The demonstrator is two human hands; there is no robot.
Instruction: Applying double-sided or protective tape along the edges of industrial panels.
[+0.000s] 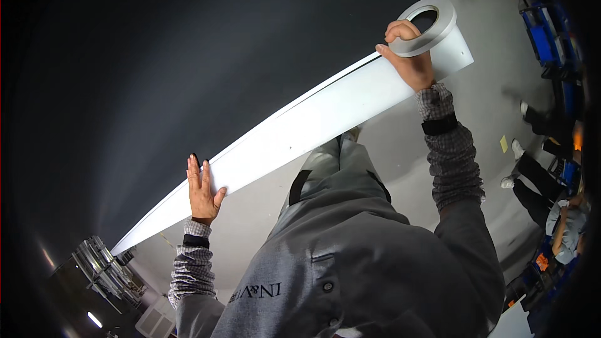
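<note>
A long white panel (294, 128) runs slantwise along the edge of a large dark surface (206, 56), from lower left to upper right. My left hand (203, 193) lies on the panel's left part, fingers stretched and spread, with dark covering on a fingertip. At the panel's right end, my right hand (412, 66) is closed on a wide roll of white tape (441, 31). Its fingers curl at the roll's hole, and the thumb points toward the panel's upper edge. The roll hides part of this hand.
Shiny metal machine parts (103, 269) stand at the lower left end of the panel. Blue chairs or crates (543, 40) line the right side. A seated person (566, 228) is at the right rim, and other legs show nearby. A yellow note (503, 144) lies on the grey floor.
</note>
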